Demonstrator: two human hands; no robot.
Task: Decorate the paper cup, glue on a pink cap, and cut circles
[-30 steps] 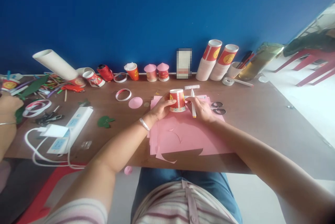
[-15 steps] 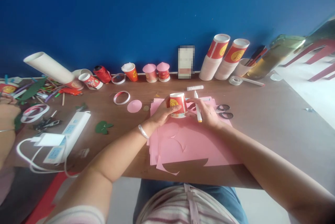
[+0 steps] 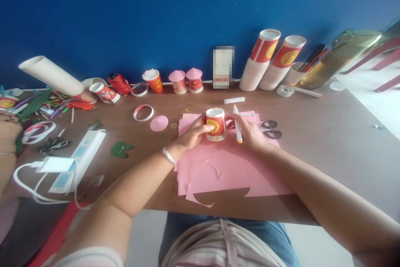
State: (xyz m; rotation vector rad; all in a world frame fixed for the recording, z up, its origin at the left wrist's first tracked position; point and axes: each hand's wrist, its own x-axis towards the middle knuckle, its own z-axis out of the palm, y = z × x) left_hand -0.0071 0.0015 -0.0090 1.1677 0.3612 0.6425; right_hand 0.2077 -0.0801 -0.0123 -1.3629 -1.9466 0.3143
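My left hand wraps round a short red paper cup with a gold emblem, its thumb across the front. My right hand holds an uncapped white marker upright between its fingers, with the index finger reaching to the cup's right side. Below the cup lies a stack of pink paper with curved offcuts. A white marker cap or second marker lies just behind, and scissors with dark handles rest beside my right hand.
Two small cups with pink cone tops stand near the blue wall. Stacked cups and a bottle are at back right. A power strip lies left; another person's arm shows at the left edge.
The cup in my left hand has turned, bringing its gold emblem more to the front. The view has shifted slightly. My right hand still holds the marker.
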